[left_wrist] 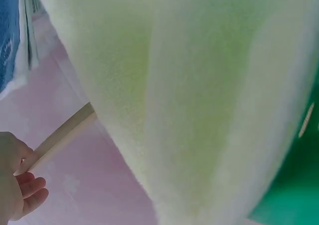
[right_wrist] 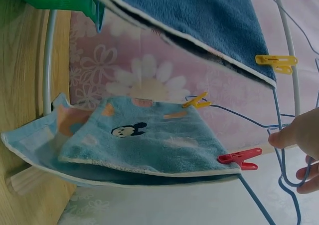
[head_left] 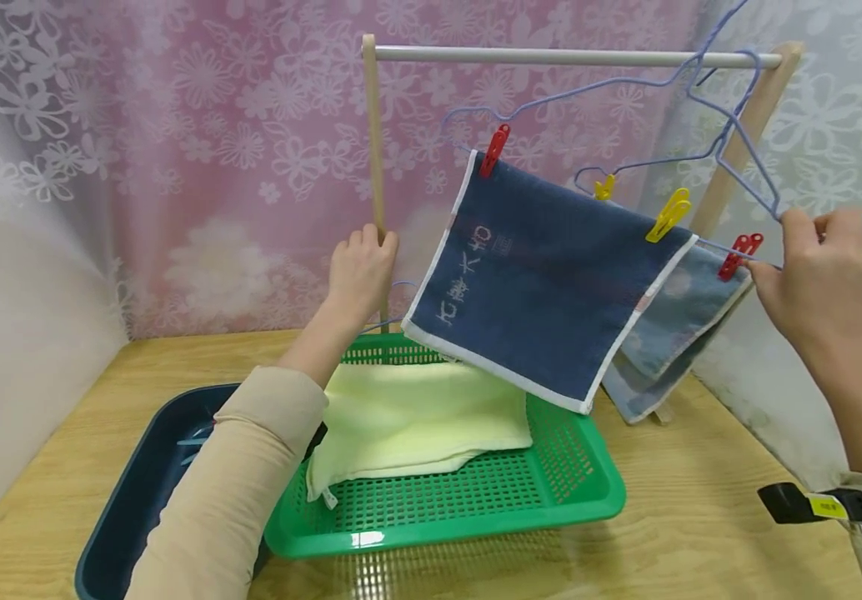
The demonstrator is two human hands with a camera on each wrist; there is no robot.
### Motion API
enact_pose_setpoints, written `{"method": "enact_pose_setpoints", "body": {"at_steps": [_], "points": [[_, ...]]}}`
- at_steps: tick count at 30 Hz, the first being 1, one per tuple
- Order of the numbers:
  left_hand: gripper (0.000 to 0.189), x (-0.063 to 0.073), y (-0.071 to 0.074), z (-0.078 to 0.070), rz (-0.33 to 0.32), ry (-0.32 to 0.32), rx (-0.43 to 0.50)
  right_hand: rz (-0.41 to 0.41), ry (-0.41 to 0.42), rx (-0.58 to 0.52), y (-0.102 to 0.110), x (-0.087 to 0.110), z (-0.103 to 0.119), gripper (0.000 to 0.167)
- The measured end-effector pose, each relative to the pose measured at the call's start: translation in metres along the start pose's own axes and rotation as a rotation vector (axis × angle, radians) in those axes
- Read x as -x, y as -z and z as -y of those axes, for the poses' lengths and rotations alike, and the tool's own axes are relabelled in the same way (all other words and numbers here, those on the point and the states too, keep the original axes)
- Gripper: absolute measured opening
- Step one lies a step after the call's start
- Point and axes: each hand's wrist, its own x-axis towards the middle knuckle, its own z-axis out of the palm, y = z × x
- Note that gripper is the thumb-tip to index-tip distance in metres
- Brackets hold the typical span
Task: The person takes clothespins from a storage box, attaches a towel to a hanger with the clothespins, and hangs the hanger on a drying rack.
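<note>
One towel (head_left: 543,283) (navy) between hands (head_left: 362,268) (head_left: 832,275)

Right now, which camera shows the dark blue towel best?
The head view: the dark blue towel shows whole there, with lettering, red clip and yellow clip. The right wrist view crops it at the picture's top edge. The left wrist view has just blue cloth in a corner; I can't tell whether it's that towel.

The left sleeve (head_left: 213,492) hid part of the dark basin (head_left: 142,467); the head view's top edge cut off the nearer hanger (head_left: 611,81).
</note>
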Motion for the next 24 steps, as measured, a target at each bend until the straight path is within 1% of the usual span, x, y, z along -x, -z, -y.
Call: {"method": "enact_pose_setpoints", "body": {"at_steps": [2, 5, 9, 13, 16, 19, 24], "points": [[0.017, 0.001, -0.002, 0.001, -0.021, -0.005, -0.015, 0.025, -0.024, 0.010, 0.000, -0.003, 0.002, 0.041], [0.017, 0.001, -0.002, 0.001, -0.030, -0.015, -0.028, 0.044, -0.052, 0.016, 0.001, -0.005, 0.004, 0.040], [0.018, 0.000, -0.001, 0.002, -0.003, -0.028, -0.032, 0.070, -0.083, 0.033, 0.001, -0.008, 0.005, 0.035], [0.019, 0.000, 0.001, 0.003, 0.028, -0.063, -0.059, 0.155, -0.106, 0.112, 0.001, -0.012, 0.005, 0.032], [0.021, 0.000, 0.002, 0.003, 0.022, -0.116, -0.112, 0.205, -0.106, 0.166, 0.001, -0.014, 0.005, 0.031], [0.022, 0.000, 0.002, 0.004, 0.004, -0.157, -0.162, 0.239, -0.115, 0.190, 0.002, -0.016, 0.004, 0.033], [0.022, -0.001, 0.002, 0.005, -0.007, -0.164, -0.181, 0.344, -0.163, 0.228, 0.001, -0.021, 0.007, 0.043]]}}
